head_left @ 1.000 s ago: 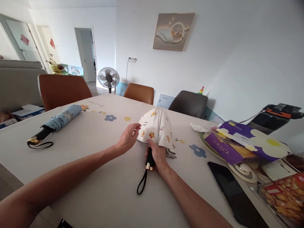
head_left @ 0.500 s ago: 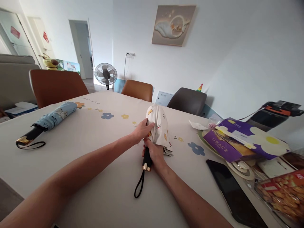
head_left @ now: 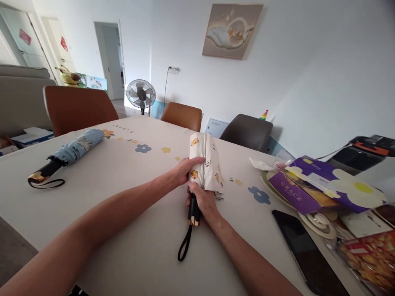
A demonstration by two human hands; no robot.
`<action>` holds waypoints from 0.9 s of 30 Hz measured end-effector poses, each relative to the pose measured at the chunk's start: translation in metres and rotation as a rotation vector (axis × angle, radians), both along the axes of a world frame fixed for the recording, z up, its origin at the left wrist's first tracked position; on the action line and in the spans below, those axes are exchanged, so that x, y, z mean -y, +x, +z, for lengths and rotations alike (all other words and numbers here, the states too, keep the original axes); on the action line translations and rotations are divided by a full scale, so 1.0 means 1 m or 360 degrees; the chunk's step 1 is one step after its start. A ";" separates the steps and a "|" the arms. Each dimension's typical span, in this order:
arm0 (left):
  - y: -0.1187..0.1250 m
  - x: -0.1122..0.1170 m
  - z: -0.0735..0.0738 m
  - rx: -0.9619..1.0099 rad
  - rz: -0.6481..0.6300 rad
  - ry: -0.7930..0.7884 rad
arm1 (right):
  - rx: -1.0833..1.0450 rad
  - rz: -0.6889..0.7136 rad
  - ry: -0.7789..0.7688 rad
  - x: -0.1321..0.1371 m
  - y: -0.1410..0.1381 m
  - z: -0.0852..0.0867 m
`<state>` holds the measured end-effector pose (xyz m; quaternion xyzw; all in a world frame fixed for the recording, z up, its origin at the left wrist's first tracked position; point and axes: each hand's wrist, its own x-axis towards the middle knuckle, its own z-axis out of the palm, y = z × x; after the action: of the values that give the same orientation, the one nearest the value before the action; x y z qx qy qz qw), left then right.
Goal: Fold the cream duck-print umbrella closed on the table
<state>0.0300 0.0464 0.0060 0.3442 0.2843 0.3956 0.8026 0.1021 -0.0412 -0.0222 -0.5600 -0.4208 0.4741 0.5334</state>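
Observation:
A white folding umbrella [head_left: 205,158] printed with small cartoon figures lies on the table [head_left: 129,205] in front of me. My left hand [head_left: 185,170] is wrapped round its gathered canopy, squeezing the cloth together. My right hand [head_left: 203,201] grips the black handle with its gold ring, and the black wrist strap [head_left: 185,246] trails toward me.
A folded light-blue umbrella [head_left: 66,154] lies at the table's left. On the right are a black phone [head_left: 305,250], a purple box [head_left: 321,185] on a plate, and snack packets [head_left: 370,255]. Brown chairs [head_left: 77,113] stand along the far side.
My left hand has moved from beside the spread canopy onto it and closed round it. The canopy has been gathered into a narrow roll.

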 end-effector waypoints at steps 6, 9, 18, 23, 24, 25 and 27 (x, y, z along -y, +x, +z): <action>-0.001 0.008 0.014 -0.0130 0.0274 0.0099 | -0.0148 0.0113 0.0000 -0.001 0.005 -0.002; -0.002 0.010 0.019 -0.0097 0.0368 0.0113 | -0.0279 0.0126 -0.0003 -0.004 0.008 0.000; -0.005 -0.006 0.009 -0.0027 0.0224 0.0086 | -0.0265 0.0204 -0.0093 -0.004 0.007 0.001; -0.016 -0.029 0.003 -0.0045 0.0373 0.0141 | -0.0182 0.0265 -0.0172 -0.001 0.006 0.001; -0.018 -0.033 0.004 -0.0055 0.0402 0.0148 | -0.0176 0.0301 -0.0169 -0.001 0.006 0.001; -0.020 -0.036 0.004 -0.0065 0.0420 0.0159 | -0.0169 0.0335 -0.0163 0.000 0.006 0.001; -0.023 -0.039 0.006 -0.0131 0.0479 0.0206 | -0.0177 0.0338 -0.0140 0.000 0.005 0.000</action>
<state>0.0072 0.0855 0.0120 0.3647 0.3393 0.5144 0.6980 0.1071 -0.0412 -0.0221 -0.5080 -0.4262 0.5763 0.4777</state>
